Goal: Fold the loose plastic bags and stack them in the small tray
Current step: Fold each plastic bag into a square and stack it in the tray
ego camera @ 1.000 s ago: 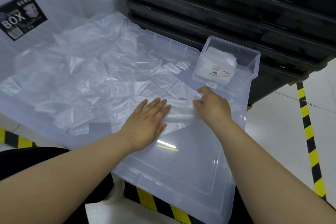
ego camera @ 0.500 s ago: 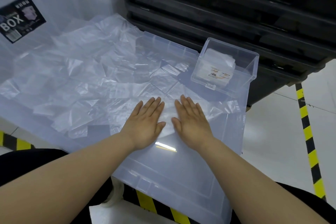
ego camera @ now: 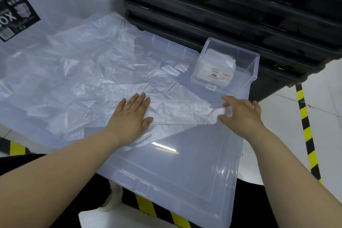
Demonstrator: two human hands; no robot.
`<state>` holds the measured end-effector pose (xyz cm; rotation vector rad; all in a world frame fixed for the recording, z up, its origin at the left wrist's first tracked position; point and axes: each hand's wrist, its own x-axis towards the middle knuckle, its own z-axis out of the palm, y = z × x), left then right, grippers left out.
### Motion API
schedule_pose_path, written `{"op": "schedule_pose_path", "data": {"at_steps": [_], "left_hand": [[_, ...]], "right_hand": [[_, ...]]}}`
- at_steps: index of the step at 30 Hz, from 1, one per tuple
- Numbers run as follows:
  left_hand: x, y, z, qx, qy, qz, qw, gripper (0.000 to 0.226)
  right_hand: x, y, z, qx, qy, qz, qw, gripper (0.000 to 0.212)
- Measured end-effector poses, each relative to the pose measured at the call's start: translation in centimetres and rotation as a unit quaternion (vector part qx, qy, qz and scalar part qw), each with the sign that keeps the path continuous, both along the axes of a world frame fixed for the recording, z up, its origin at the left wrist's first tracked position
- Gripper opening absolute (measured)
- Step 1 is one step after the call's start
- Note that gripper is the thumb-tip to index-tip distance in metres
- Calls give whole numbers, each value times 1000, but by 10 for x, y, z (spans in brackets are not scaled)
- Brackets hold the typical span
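On clear storage-box lid [ego camera: 185,168], L hand [ego camera: 132,116] lies flat pressing the plastic bag [ego camera: 177,111] while R hand [ego camera: 240,114] pinches its right end, near small tray [ego camera: 250,79] w/ folded bags [ego camera: 220,63] inside.

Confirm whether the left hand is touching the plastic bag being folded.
Touching. The head view shows the left hand lying flat on the plastic bag, pressing it against the clear lid.

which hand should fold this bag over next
Right, probably. The right hand pinches the loose end of the bag, so it can carry that end across, while the left hand lies flat on it and pins it.
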<state>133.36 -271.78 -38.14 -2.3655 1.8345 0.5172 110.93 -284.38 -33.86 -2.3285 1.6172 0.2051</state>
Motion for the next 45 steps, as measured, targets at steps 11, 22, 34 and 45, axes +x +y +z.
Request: {"op": "schedule_pose_path", "data": {"at_steps": [11,22,34,45], "left_hand": [[2,2,1,7,6,2,1000,59],[1,2,-1,-1,2,-5,1000,65],[4,5,-7,-36,21,-15,999,107],[12,8,8,-95,92,9,991,89]], "right_hand": [[-14,-16,12,99,-252,-184,945,26],[32,18,-12,-57,-68,108,990,45],[66,14,-13,2,7,130,991,43],[91,-1,9,198,69,175,962,24]]}}
